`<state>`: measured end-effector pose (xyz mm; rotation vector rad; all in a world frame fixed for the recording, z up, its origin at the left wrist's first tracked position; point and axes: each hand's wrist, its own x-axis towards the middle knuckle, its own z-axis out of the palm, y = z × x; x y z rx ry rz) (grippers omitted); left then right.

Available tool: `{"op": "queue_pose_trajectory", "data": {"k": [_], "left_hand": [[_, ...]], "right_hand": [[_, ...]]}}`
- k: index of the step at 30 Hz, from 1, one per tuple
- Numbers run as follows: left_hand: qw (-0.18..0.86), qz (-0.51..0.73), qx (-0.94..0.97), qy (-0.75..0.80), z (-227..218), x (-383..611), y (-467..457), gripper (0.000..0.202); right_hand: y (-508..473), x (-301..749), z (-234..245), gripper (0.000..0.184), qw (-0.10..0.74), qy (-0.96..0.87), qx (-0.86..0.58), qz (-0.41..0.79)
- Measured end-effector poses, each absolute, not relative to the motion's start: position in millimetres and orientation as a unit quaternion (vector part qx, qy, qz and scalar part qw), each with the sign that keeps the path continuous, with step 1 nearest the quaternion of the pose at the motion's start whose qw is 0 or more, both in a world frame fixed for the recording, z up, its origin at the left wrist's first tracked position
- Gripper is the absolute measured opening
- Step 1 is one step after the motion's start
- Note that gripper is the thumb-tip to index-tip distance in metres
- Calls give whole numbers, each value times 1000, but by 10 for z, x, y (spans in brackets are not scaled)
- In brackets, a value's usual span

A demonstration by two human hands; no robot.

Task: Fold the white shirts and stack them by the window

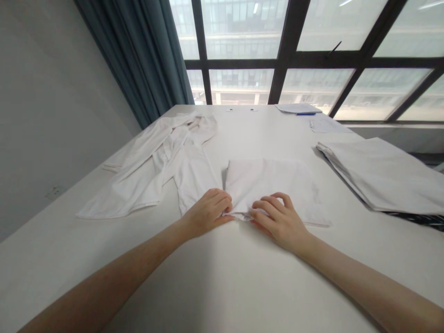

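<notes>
A folded white garment point(268, 180) lies flat on the white table in front of me, its layers showing along the near edge. My left hand point(210, 210) is closed at its near left corner, fingers on top and thumb beneath. Farther right on that same near edge, my right hand point(277, 219) has curled fingers gripping the fabric, with the thumb low against the table. Both fingertips' contact is partly hidden by the cloth and knuckles. Left of the hands, a crumpled white shirt point(189, 162) with sleeves spreads loosely, close to the folded garment.
On the right lies a stack of folded white cloth point(385, 173) with a dark patterned item point(416, 218) under it. Papers point(297, 108) and a blue pen point(305, 114) rest at the far end of the table point(243, 134). A blue curtain point(145, 55) and windows stand behind.
</notes>
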<state>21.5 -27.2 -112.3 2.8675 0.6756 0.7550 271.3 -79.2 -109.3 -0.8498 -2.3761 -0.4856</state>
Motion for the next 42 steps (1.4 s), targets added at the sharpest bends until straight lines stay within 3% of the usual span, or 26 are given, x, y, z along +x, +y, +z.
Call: {"op": "queue_pose_trajectory", "data": {"k": [10,18,24,32,38,42], "left_hand": [[123,254,924,256,-1092,217,-280,23],[31,243,945,218,-1076,231,-297,20],[14,238,948,209,-1077,229,-297,15],[-6,290,933,213,-1083,230,-311,7],[-37,243,956,164,-1082,221,-326,31],[-62,237,957,157,-1080,227,-324,19]], "right_hand": [[-793,2731,-1082,10,283,-877,-339,-187],[-787,2799,-1040,12,288,-866,-323,-250],[-746,2798,-1092,14,244,-876,-354,-217],[-758,2808,-1093,15,261,-875,-348,-212],[-755,2809,-1103,8,270,-889,-323,-181],[-756,2804,-1107,7,264,-894,-322,-169]]}}
